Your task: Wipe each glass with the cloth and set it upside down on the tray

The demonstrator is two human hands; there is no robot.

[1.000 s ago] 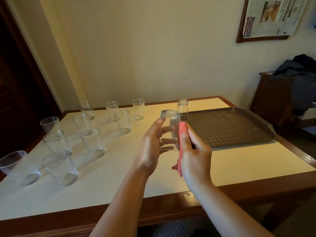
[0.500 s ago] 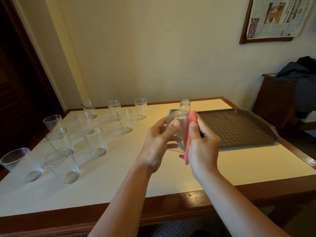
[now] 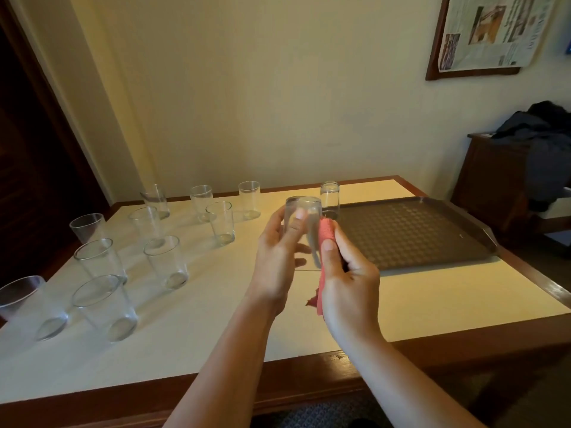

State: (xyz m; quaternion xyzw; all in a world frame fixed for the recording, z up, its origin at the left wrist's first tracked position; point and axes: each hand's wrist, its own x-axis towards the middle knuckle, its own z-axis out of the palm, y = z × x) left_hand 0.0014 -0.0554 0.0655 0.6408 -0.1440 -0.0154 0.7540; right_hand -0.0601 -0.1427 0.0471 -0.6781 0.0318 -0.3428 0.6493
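Since half a second ago the held glass (image 3: 302, 225) has barely shifted; the thumb of the left hand (image 3: 278, 257) has slid a little higher on its wall, and the red cloth (image 3: 324, 257) stays pressed to its right side. That glass is upside down in mid-air at frame centre, above the tabletop (image 3: 216, 304), its rim (a thin line) just over the white surface. Left fingers (image 3: 298, 222) curl round the glass and hold it; the right hand (image 3: 349, 285) pinches the cloth between thumb and fingers, pressing it against the glass, with a loose tail of cloth hanging below the palm.

Just right of the hands lies the brown tray (image 3: 432, 239), its near edge parallel to the tabletop's front and its right rim close to the tabletop's right edge. One inverted glass (image 3: 330, 199) stands at the tray's far left corner; the remaining tray surface is open. Between tray and front edge runs a bare white strip.

Left of the hands, ten upright glasses (image 3: 167, 261) stand scattered toward the left of the frame, the nearest-left one (image 3: 29, 307) close to the tabletop's left edge.

At right a dark cabinet (image 3: 494, 180) carries heaped clothing (image 3: 543, 131).
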